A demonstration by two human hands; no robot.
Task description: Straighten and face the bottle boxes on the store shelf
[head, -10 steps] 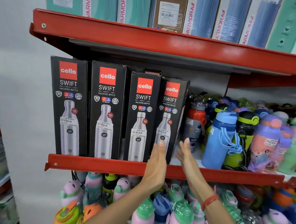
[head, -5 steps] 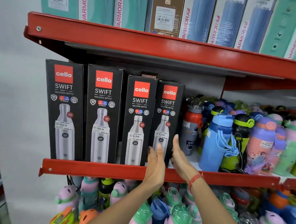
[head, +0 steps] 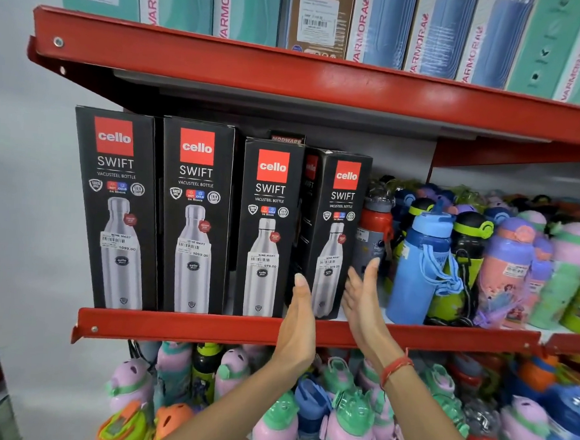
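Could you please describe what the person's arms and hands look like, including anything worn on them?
Both forearms are bare, with no sleeves in view and no gloves. The right wrist carries a thin red thread bracelet, wound around it in a few strands. The left hand and right hand show no rings or watch. The fingernails look short and unpainted.

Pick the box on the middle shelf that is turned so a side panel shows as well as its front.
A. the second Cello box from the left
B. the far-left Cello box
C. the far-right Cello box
C: the far-right Cello box stands angled, its left side panel showing, between the open left hand and right hand.
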